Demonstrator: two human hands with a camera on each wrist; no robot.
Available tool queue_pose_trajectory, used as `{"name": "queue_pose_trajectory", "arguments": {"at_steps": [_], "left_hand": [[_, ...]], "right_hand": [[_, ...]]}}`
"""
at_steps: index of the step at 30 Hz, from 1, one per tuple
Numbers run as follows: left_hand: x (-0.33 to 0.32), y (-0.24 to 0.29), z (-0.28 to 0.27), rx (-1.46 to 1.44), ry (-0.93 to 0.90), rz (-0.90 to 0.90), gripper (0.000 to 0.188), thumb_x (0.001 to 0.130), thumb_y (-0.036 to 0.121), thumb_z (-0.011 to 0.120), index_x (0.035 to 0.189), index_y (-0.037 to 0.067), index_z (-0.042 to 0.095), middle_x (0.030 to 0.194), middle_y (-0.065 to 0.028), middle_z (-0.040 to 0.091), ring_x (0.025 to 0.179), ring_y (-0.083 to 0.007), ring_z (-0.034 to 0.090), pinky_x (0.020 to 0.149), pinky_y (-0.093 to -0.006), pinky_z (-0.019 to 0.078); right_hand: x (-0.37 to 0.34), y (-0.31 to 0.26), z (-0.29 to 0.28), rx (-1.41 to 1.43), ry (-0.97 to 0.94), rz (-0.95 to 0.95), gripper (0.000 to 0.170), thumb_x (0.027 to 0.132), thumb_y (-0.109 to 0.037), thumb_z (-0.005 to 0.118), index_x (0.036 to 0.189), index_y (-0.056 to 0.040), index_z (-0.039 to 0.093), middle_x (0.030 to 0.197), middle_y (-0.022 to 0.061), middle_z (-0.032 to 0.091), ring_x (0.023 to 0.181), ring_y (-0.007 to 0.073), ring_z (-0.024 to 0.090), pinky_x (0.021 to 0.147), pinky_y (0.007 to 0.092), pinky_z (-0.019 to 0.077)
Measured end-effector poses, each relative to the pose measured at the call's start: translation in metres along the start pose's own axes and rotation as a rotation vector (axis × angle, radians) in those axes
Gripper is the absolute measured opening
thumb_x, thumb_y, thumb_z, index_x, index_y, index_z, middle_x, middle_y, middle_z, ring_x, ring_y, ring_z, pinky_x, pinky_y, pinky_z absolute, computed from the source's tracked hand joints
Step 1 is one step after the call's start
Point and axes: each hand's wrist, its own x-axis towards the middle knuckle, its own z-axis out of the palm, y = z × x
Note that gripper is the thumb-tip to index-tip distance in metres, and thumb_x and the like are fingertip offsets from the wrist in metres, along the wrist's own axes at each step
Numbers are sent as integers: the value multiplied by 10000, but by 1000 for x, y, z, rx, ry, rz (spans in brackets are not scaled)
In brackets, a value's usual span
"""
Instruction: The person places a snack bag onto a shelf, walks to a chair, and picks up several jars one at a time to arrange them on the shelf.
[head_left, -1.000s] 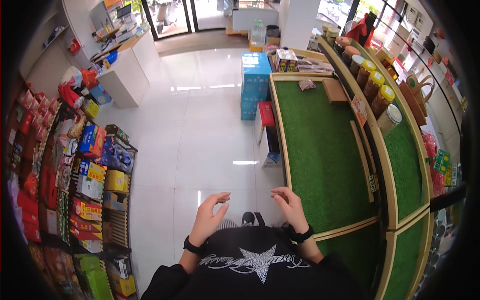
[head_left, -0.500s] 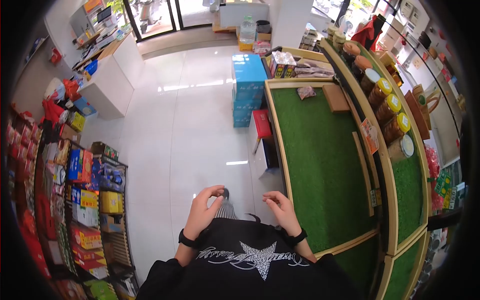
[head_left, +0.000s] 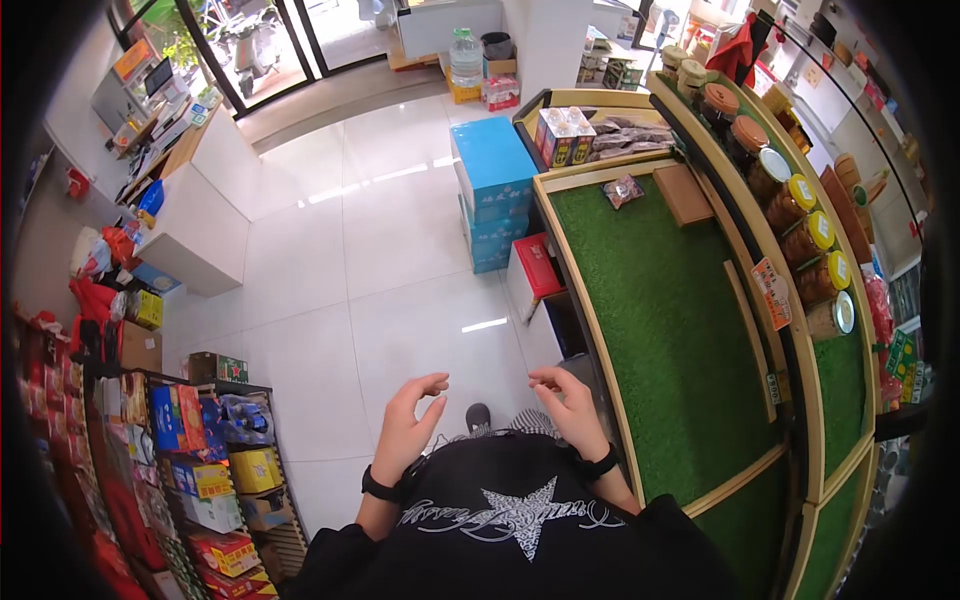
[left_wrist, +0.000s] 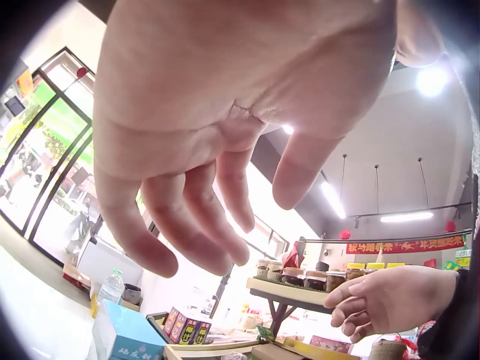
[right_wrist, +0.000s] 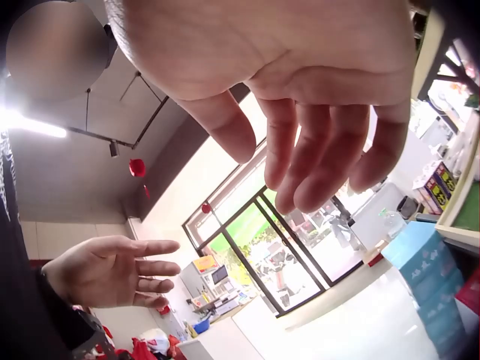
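Observation:
Both hands hover in front of the person's black shirt (head_left: 470,530), apart from each other. The left hand (head_left: 408,425) has loosely bent fingers around nothing; in the left wrist view its palm (left_wrist: 240,82) fills the top, fingers hanging relaxed. The right hand (head_left: 572,408) is likewise relaxed, and the right wrist view shows its palm (right_wrist: 285,60) with nothing in it. Nearest to the right hand is a wooden-framed display stand lined with green turf (head_left: 650,330). On the turf lie a small packaged item (head_left: 623,191) and a brown block (head_left: 683,196).
Blue cartons (head_left: 493,165) are stacked beside the stand, with a red-lidded box (head_left: 536,266) nearer. Jars (head_left: 800,205) line the upper shelf. At left stand a shelf of packaged goods (head_left: 205,480) and a white counter (head_left: 200,210). Tiled floor (head_left: 350,330) runs towards glass doors (head_left: 250,50).
The head view has turned and moved forward, so the cartons and stand look nearer and the doors shift. The feet have stepped. Both hands keep much the same pose, holding nothing.

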Motion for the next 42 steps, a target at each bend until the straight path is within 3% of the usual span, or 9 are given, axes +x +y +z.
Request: {"name": "queue_pose_trajectory", "arguments": {"at_steps": [11, 17, 26, 33, 42], "left_hand": [[85, -10, 4, -42, -35, -18, 276, 837, 66, 582, 1109, 27, 602, 998, -110, 649, 935, -204, 604, 861, -317, 449], [169, 4, 16, -9, -55, 70, 277, 835, 60, 583, 1109, 29, 601, 996, -111, 650, 934, -202, 607, 860, -315, 454], [276, 26, 47, 0, -35, 142, 291, 823, 45, 594, 1113, 29, 599, 989, -114, 653, 936, -203, 610, 860, -316, 458], [329, 25, 71, -23, -247, 92, 291, 827, 40, 585, 1117, 26, 595, 996, -121, 653, 930, -206, 615, 860, -313, 455], [448, 31, 105, 1, -616, 218, 315, 816, 43, 597, 1131, 24, 583, 1000, -124, 642, 943, -221, 612, 854, -323, 455]], "right_hand": [[84, 18, -16, 17, 8, 42, 191, 839, -64, 573, 1008, 13, 620, 868, 97, 649, 789, 168, 608, 743, 280, 472], [164, 22, -54, 58, 103, 54, 195, 874, -51, 533, 1045, 16, 599, 913, 67, 646, 839, 120, 593, 769, 250, 451], [254, 30, -111, 51, 195, 4, 176, 865, -42, 549, 1020, 12, 611, 908, 84, 650, 837, 139, 614, 752, 261, 473], [270, 41, -120, 22, 219, 118, 185, 854, -52, 558, 1016, 15, 615, 918, 90, 654, 849, 150, 618, 771, 268, 471], [288, 48, -123, 46, 538, 270, 195, 866, -72, 537, 1031, 1, 610, 919, 71, 657, 859, 138, 600, 792, 275, 458]]}}
